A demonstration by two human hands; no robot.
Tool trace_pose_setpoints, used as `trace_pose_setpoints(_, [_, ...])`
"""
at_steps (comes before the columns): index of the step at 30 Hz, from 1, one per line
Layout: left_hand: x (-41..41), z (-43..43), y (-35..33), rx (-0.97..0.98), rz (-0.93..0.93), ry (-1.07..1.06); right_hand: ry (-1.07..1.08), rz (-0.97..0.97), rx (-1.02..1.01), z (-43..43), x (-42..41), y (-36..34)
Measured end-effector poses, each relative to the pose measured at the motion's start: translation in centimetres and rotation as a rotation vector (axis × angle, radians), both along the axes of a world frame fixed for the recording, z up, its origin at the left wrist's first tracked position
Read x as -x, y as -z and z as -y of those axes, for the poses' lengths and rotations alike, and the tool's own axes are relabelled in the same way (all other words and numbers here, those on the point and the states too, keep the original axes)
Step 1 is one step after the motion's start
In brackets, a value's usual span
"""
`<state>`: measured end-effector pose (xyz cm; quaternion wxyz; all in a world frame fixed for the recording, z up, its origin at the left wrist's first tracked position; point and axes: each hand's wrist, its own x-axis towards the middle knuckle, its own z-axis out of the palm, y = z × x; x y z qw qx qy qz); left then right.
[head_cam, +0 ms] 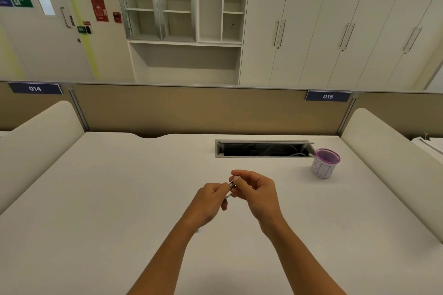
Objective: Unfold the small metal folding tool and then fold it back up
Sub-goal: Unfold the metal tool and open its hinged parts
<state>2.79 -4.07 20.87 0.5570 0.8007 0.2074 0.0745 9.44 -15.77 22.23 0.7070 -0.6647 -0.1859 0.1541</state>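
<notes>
I saw my left hand [211, 201] and right hand [256, 190] both pinching the small metal folding tool [230, 189] between fingertips above the white desk [107, 199], mesh cup [324, 163] far right.

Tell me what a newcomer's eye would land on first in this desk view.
First, the two bare hands meeting at the centre, the left hand and right hand pinching a small metal folding tool between their fingertips, held above the white desk. Next, the purple-rimmed cup standing to the right, beside the open cable hatch at the back of the desk.
</notes>
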Motion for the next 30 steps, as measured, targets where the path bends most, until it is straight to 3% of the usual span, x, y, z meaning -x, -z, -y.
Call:
trace_pose_setpoints(7, [0.5,0.1,-0.7,0.143,-0.035,0.138,0.074,-0.080,-0.035,0.0,-0.7,0.6])
trace_pose_setpoints(16, [1.6,0.3,-0.5,0.085,-0.013,0.287,0.150,-0.203,-0.081,0.5,-2.2,1.3])
trace_pose_setpoints(22, [1.5,1.0,-0.4,0.158,-0.016,0.204,0.097,-0.213,-0.125,0.4,-2.2,1.3])
trace_pose_setpoints(30, [1.4,0.6,-0.5,0.489,-0.100,0.032,-0.012,-0.217,-0.199,0.4,-1.3,1.3])
